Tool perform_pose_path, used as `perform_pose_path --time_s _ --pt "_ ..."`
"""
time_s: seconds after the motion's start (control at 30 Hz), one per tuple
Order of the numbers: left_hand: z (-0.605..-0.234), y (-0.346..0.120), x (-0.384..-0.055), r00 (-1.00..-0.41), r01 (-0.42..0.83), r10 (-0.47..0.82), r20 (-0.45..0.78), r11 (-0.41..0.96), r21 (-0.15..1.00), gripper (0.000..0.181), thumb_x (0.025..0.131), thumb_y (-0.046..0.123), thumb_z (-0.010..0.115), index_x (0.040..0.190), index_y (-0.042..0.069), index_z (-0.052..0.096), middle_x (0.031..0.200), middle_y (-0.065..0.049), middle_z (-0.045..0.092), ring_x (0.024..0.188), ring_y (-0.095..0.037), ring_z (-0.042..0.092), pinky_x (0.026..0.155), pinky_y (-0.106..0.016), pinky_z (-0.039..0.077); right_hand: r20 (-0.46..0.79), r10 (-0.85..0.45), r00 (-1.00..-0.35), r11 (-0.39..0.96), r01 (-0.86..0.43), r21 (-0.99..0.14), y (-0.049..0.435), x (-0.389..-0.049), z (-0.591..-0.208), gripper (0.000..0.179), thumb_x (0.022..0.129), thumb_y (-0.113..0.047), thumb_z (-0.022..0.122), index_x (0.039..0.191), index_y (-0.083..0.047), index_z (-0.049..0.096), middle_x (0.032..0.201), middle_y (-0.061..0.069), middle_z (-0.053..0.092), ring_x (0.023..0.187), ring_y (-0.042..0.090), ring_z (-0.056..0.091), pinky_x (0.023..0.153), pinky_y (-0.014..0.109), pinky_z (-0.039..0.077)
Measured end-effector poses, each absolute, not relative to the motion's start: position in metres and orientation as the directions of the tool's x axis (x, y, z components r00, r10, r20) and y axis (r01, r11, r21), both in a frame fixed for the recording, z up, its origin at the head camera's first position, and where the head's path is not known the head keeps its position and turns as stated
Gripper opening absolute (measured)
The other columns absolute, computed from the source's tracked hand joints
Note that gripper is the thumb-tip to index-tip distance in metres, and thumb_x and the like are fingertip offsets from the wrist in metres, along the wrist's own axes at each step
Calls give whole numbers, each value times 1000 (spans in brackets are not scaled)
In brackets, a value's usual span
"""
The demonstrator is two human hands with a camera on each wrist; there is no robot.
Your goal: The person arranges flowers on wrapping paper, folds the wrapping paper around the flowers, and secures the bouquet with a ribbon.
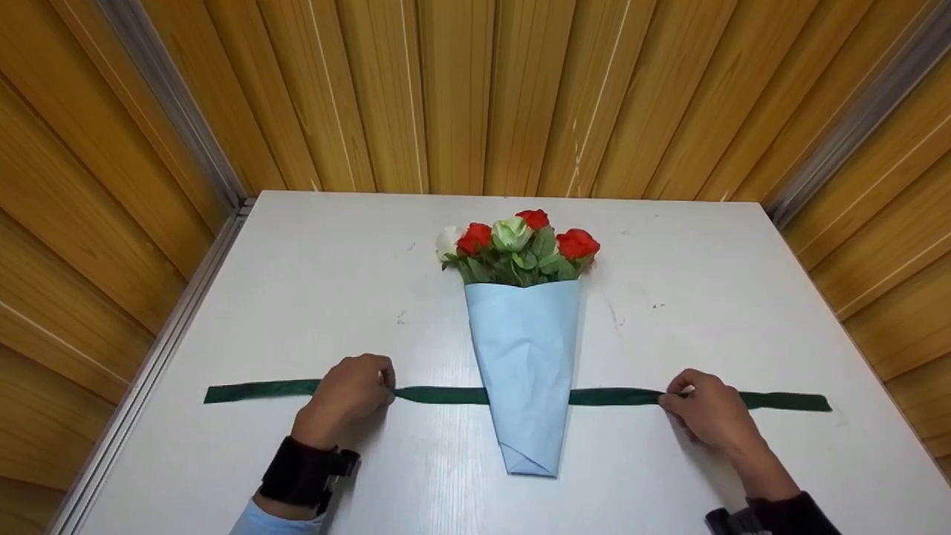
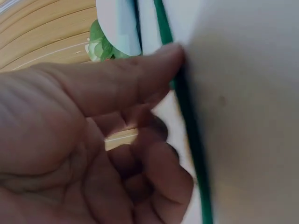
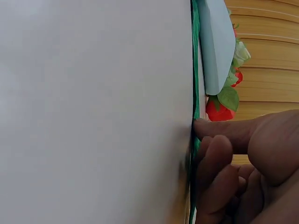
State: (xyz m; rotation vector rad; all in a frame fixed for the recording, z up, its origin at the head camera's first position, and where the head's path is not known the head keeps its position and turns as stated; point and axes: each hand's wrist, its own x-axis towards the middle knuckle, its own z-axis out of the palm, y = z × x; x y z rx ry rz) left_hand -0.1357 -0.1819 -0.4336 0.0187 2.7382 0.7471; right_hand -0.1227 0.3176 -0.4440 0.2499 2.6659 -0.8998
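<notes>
A bouquet wrapped in light blue paper (image 1: 526, 357) lies on the white table, its red, white and pale green roses (image 1: 511, 234) toward the back. Beneath its lower half runs a dark green ribbon (image 1: 446, 395), stretched left to right; the part under the paper is hidden. My left hand (image 1: 353, 390) pinches the ribbon to the left of the bouquet, thumb (image 2: 161, 65) over it in the left wrist view. On the other side my right hand (image 1: 706, 409) pinches it between thumb and fingers, close over the table. Both ribbon ends extend outward past the hands.
The white table (image 1: 334, 275) has a few small dark marks. Wood-patterned panels (image 1: 453, 96) stand behind it and on both sides, with grey metal rails (image 1: 171, 327) at the corners and along the left edge.
</notes>
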Motion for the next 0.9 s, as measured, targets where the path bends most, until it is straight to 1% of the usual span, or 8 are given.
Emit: perform_pose_path --time_s 0.1,0.23,0.4,0.53,0.6,0.67,0.77,0.9 --pt "-436 -180 -137 -966 -68 71 -251 860 505 10 88 2 70 84 12 71 76 -2 67 69 -20 59 59 -33 46 -328 59 -943 786 246 -566 315 -126 -445 17 100 -17 64 105 -1 67 61 3 63 49 18 59 51 33 45" --pt "-435 -177 -139 -979 -95 20 -203 835 542 8 95 7 61 93 11 68 71 -2 63 63 -18 56 55 -31 42 -306 82 -949 761 257 -596 311 -128 -444 17 102 -19 59 104 -4 66 62 3 65 53 17 60 51 33 47" --pt "-431 -173 -142 -981 -157 -35 -189 713 684 10 101 12 56 105 8 64 72 -3 65 59 -18 59 55 -30 45 -292 117 -949 673 291 -680 307 -131 -440 16 102 -19 53 106 -5 61 86 8 77 69 19 73 59 32 56" --pt "-429 -167 -144 -978 -205 -64 -200 505 839 11 101 11 55 109 6 61 90 -8 72 79 -22 72 72 -32 58 -253 132 -958 496 285 -820 303 -135 -437 15 104 -15 57 109 -1 60 108 13 76 88 17 78 75 31 62" --pt "-429 -164 -145 -975 -220 -56 -213 333 917 11 102 9 55 111 5 60 102 -12 74 95 -26 76 85 -36 62 -235 151 -960 372 276 -886 301 -136 -437 17 104 -12 61 113 3 60 107 12 75 89 15 77 80 31 63" --pt "-429 -162 -146 -975 -222 -41 -219 154 963 13 103 5 55 115 2 59 113 -18 74 106 -29 75 93 -41 62 -220 180 -959 250 261 -932 297 -138 -436 21 104 -7 64 119 6 57 100 8 73 86 13 76 82 31 64" --pt "-430 -159 -150 -976 -208 -54 -209 -15 978 20 104 3 58 124 2 55 122 -24 72 108 -29 75 92 -42 62 -193 226 -955 187 237 -953 293 -139 -435 33 103 -2 66 130 6 50 90 3 71 79 12 75 79 31 64" --pt "-430 -155 -151 -969 -181 -155 -194 -94 979 39 103 2 63 137 4 44 123 -25 73 103 -25 77 86 -34 63 -168 282 -945 182 225 -957 289 -143 -435 48 101 -2 68 140 0 39 91 3 73 74 14 76 75 30 64"
